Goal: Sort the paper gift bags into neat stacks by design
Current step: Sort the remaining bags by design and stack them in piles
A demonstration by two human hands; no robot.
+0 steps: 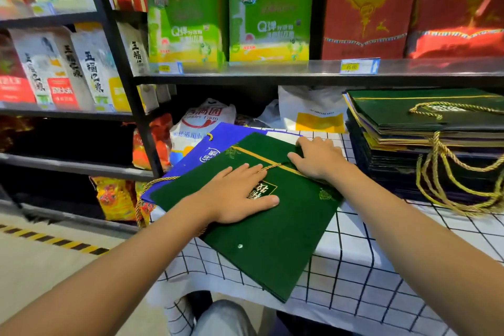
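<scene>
A dark green paper gift bag (270,248) with gold rope handles lies flat and askew on the checked tablecloth (368,281). It lies on top of a blue gift bag (215,139), which sticks out at the far left. My left hand (240,196) presses flat on the green bag's middle, beside its gold label. My right hand (316,158) rests on the bag's far right edge with its fingers curled over that edge. A tall stack of flat gift bags (425,144), green on top, stands at the right with gold cords hanging down.
Black shelving (131,84) stands right behind and left of the table, filled with rice bags and green and red boxes. Plastic sacks (313,112) sit on the lower shelf behind the bags. The floor with a yellow-black stripe (54,240) is at lower left.
</scene>
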